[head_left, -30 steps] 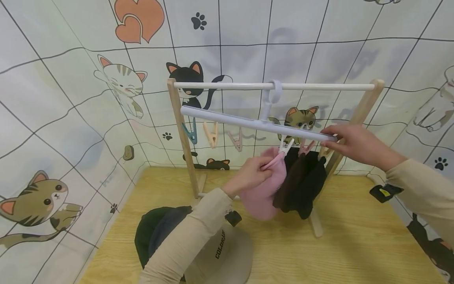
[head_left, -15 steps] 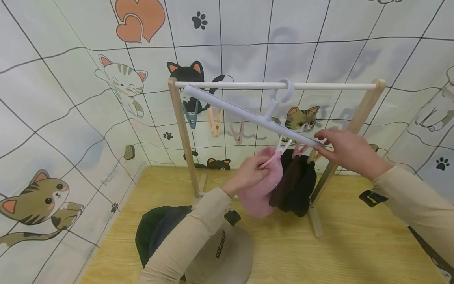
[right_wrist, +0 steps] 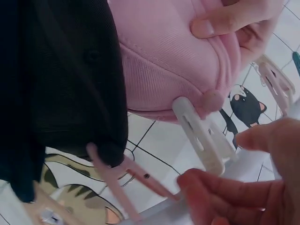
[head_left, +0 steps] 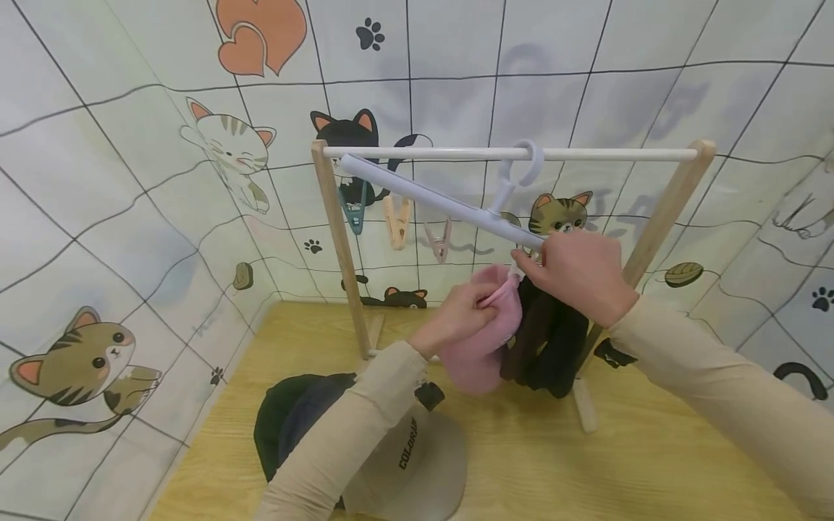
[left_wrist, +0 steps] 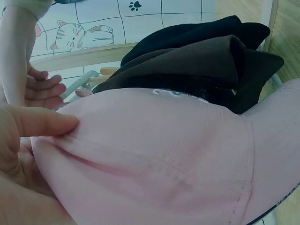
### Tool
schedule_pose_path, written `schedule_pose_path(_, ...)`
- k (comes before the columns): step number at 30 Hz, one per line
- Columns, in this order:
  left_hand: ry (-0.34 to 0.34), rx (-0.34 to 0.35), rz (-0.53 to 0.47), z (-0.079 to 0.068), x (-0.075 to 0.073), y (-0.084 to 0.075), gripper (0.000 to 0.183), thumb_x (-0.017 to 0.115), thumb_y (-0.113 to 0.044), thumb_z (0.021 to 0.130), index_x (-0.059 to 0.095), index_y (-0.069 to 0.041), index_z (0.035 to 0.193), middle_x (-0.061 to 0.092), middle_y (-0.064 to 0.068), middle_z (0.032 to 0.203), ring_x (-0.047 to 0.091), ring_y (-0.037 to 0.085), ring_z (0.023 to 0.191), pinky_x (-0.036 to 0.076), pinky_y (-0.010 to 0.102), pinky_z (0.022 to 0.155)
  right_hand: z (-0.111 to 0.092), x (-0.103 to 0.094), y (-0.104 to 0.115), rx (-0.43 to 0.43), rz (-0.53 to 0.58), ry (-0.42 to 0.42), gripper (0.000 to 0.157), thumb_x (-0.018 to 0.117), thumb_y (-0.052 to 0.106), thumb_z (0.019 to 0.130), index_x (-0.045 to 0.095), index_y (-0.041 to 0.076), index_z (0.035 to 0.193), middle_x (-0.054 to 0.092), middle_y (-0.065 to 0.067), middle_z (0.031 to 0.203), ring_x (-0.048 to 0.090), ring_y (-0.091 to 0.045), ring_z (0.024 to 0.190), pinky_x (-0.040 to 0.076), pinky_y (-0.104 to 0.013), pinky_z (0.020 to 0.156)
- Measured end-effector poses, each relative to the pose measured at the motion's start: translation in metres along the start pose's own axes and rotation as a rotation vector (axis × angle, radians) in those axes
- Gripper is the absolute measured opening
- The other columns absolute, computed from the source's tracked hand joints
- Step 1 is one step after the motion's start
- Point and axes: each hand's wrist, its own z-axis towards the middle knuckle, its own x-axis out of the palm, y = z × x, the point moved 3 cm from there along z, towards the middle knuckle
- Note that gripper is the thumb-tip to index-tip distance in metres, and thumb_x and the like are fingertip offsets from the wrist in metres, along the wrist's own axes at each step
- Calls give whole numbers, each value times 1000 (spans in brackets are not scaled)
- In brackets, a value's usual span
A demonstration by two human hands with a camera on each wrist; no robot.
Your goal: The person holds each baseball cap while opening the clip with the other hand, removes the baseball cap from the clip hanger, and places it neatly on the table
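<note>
My left hand point(head_left: 457, 316) pinches the edge of a pink cap point(head_left: 478, 356) between thumb and fingers. A white clothespin point(right_wrist: 199, 138) below the hanger bar bites that cap's edge. Around the clothespin's handle end is my right hand point(head_left: 583, 275), thumb and fingers apart on either side of it; the right wrist view shows a gap. The pale lilac hanger point(head_left: 423, 197) hangs tilted, left end high, its right end hidden behind the hand. Beside the pink cap, a brown cap point(left_wrist: 187, 63) and a black cap point(head_left: 562, 362) hang, with a pink clothespin point(right_wrist: 119, 178) on a dark one.
Teal point(head_left: 353, 210), peach point(head_left: 397, 223) and pale pink clothespins point(head_left: 439, 241) hang from the hanger's left half. A wooden rack point(head_left: 342, 246) with a white rod point(head_left: 449, 153) carries it. On the table point(head_left: 521, 463) lie a beige cap point(head_left: 436, 463) and dark caps point(head_left: 270, 423).
My right hand has left the hanger's right end and moved left to the white clothespin. Earlier the hanger tipped, its left end rising. My left hand still pinches the pink cap.
</note>
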Motion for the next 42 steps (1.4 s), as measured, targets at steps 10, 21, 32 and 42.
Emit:
schedule_pose_path(10,-10,2,57,0,0,-1,20,58,5,87,49,-6,74,31,-3,60,33,10,55,29,21,55,18,13,7,136,-35,9,54,61,37,88,39,9,46,31,-3,43,33,-23,37,24,-35,33)
schedule_pose_path(21,-53,-51,33,-2,6,6,23,60,4,87,47,-7,72,34,-3,60,34,9,53,29,20,52,25,18,1,207,77,18,47,62,31,85,45,9,47,34,-2,43,34,-21,38,25,-35,34)
schedule_pose_path(32,-20,-155,-51,-16,17,23,9,60,9,83,61,-1,82,36,-2,61,39,10,60,31,20,51,31,28,-8,238,77,-24,38,62,24,82,47,7,51,34,-2,47,35,-22,42,27,-37,35)
schedule_pose_path(42,-38,-90,-48,-34,6,14,10,60,8,81,59,-1,78,35,-2,61,36,8,55,29,20,49,33,36,-18,283,97,16,50,65,39,86,49,6,53,37,-5,45,35,-22,41,25,-35,37)
